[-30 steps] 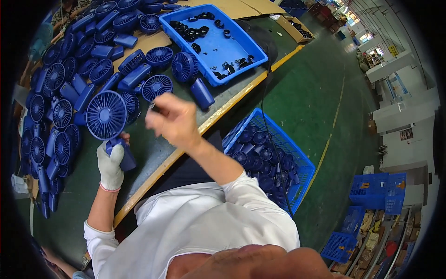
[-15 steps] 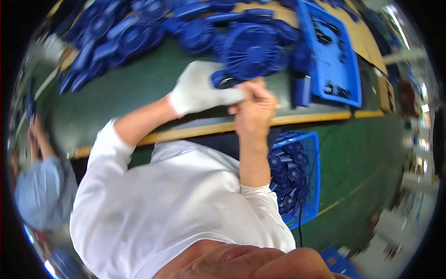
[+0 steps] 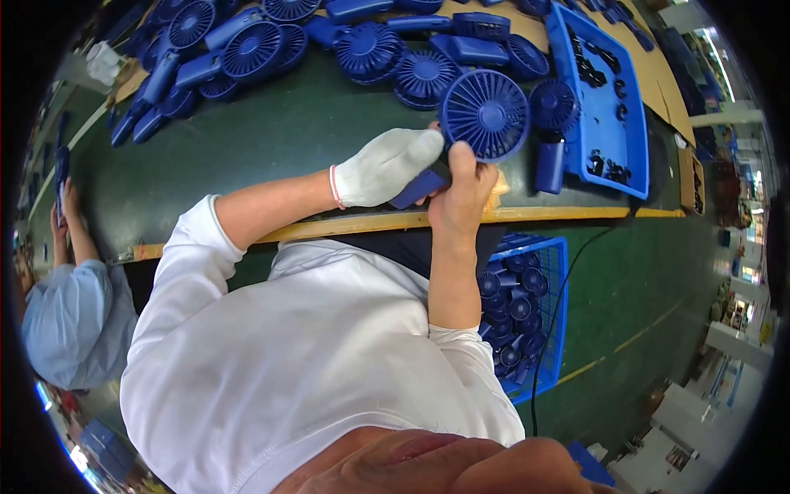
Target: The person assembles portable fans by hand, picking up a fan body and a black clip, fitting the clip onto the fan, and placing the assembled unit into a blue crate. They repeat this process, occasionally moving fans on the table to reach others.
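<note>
Closest to the camera, the person's white sleeves fill the lower middle, both forearms reaching up to the edge of the green workbench point(image 3: 271, 156). Just past the bench's yellow edge strip, the left hand point(image 3: 387, 167), in a white knit glove, is wrapped around the handle of a blue handheld fan point(image 3: 477, 123), its fingers curled together over the grip. The bare right hand point(image 3: 459, 193) sits right beside it, fingers closed on the lower end of the same handle, thumb pointing up toward the round grille. The fan stands above the near part of the bench, its grille facing the camera and just in front of the heap of other fans.

Below the bench edge, to the right of the right forearm, a blue plastic crate point(image 3: 553, 329) on the green floor holds more blue fan parts, and a black cable point(image 3: 553, 329) runs down across it.

Farther out on the bench, a blue fan body point(image 3: 550, 165) stands just right of the held fan. Beyond that, a blue tray point(image 3: 638, 123) carries small black parts. Across the far side of the bench lies a pile of blue fans point(image 3: 271, 41), grilles and handles mixed together.

At the left edge, another person in a light blue coat point(image 3: 74, 321) holds up a dark object with both hands.
</note>
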`<state>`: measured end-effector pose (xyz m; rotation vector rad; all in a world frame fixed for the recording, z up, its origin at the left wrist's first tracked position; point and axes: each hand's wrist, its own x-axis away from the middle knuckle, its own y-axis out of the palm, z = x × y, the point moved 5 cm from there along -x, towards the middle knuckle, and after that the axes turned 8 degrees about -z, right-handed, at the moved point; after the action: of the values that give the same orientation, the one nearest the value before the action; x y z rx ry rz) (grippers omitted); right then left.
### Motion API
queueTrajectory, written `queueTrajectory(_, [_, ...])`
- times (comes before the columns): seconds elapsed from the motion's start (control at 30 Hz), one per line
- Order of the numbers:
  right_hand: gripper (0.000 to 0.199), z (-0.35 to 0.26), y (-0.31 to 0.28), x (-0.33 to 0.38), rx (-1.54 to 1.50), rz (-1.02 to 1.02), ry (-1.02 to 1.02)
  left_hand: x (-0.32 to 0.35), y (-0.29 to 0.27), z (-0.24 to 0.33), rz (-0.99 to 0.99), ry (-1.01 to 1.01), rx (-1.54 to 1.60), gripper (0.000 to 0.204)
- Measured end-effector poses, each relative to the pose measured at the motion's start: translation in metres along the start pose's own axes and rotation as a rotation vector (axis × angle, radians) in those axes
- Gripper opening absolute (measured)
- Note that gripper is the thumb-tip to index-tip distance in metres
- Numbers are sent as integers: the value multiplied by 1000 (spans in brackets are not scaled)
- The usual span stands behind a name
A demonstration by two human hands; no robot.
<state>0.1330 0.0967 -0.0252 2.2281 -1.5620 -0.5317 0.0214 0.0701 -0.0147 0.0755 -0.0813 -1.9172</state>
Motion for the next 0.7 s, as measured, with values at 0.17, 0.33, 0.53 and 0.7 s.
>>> queueTrajectory(0.17, [49, -58, -28, 16, 546, 235, -407, -36, 17, 25, 72, 326, -638, 52])
queueTrajectory(0.33, [25, -102, -68, -4, 940, 413, -306, -101, -23, 45, 209, 331, -1640, 50])
queueTrajectory(0.53, [54, -113, -87, -36, 1596, 444, -127, -119, -6, 41, -54, 328, -1783, 48])
queueTrajectory(0.7, [41, -101, -72, -57, 1868, 289, -84, -76, 14, 37, -396, 548, -1527, 55])
